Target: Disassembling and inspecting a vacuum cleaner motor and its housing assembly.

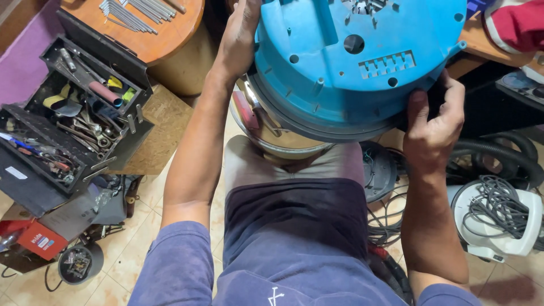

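Hands on blue round housing (351, 56), held over a steel drum (272, 133) above my lap.

My left hand (238, 39) and right hand (433, 127) clamp its rim; open toolbox (68, 119) left, coiled cable (501, 207) and black hose (498, 153) crowd right.

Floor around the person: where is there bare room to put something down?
Bare tiles lie between the open toolbox and the left arm. Right of the legs it is crowded: cables, black hose, white vacuum body. Both hands hold the blue housing.
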